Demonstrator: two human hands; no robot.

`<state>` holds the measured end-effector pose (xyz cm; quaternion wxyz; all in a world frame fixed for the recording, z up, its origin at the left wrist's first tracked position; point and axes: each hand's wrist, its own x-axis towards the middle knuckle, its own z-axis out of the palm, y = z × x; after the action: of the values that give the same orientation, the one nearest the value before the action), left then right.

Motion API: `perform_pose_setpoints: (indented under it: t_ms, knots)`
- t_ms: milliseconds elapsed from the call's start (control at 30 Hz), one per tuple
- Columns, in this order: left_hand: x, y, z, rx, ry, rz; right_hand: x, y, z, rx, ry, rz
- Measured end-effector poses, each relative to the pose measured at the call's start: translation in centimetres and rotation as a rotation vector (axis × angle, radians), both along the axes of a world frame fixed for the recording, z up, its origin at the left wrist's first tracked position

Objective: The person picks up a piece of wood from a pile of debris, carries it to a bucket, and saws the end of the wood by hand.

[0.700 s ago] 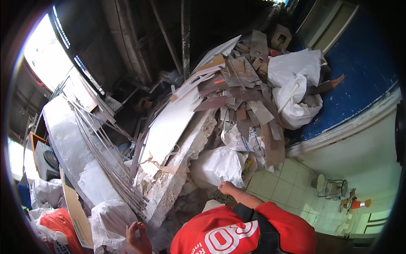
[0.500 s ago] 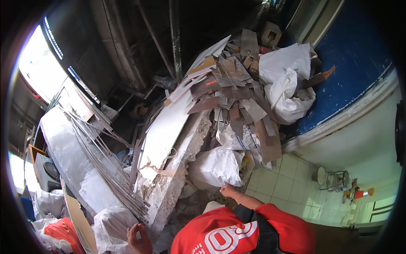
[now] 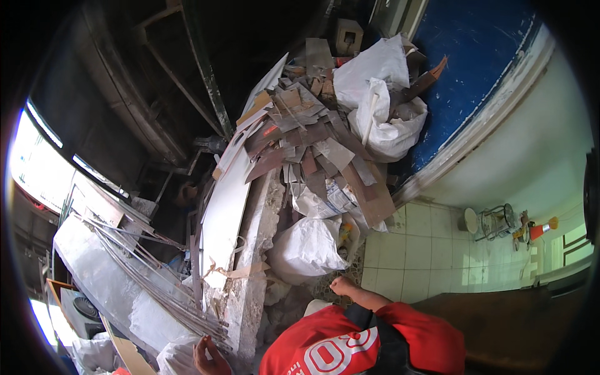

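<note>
My left hand (image 3: 209, 357) is low in the picture, beside the lower ends of the thin rods (image 3: 178, 289) and a pale plastic sack (image 3: 178, 356). Its fingers are loosely bent and apart, and nothing shows in them. My right hand (image 3: 343, 286) hangs in front of my red shirt, curled into a loose fist with nothing visible in it. Just beyond it lies a white sack (image 3: 307, 250), apart from the fingers. Above that sack, a heap of flat brown and grey board offcuts (image 3: 312, 134) spreads over a long white panel (image 3: 228, 215).
A rough broken concrete edge (image 3: 250, 275) runs beside the white panel. More white sacks (image 3: 390, 128) lean near a blue surface (image 3: 465, 81). On the right, a white tiled floor (image 3: 415, 244) holds a metal-framed object (image 3: 498, 222) and a bucket (image 3: 467, 220).
The view has swung to the right, so the heap and sacks sit farther left. Both hands stay nearly in place. A dark brown surface now shows more at lower right.
</note>
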<state>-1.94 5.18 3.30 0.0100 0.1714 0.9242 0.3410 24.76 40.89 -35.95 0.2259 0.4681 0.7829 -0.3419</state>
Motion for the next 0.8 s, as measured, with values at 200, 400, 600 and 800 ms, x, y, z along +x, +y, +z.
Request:
perform_pose_setpoints:
  t_ms: [200, 400, 600, 800]
  knots:
    - [-0.4, 1.1, -0.5, 0.011, 0.115, -0.068, 1.7, 0.9, 0.3, -0.061, -0.062, 0.039]
    - [-0.5, 2.5, -0.5, -0.005, 0.127, -0.012, 2.2, 2.5, 1.0, -0.052, -0.022, -0.050]
    - [-1.2, 2.4, -2.7, 0.135, 0.100, -0.121, 5.2, 2.0, 3.2, 0.089, 0.090, -0.229]
    - [-2.4, 5.0, -3.8, 0.202, 0.056, -0.261, 13.3, -1.7, 5.2, 0.072, 0.081, -0.464]
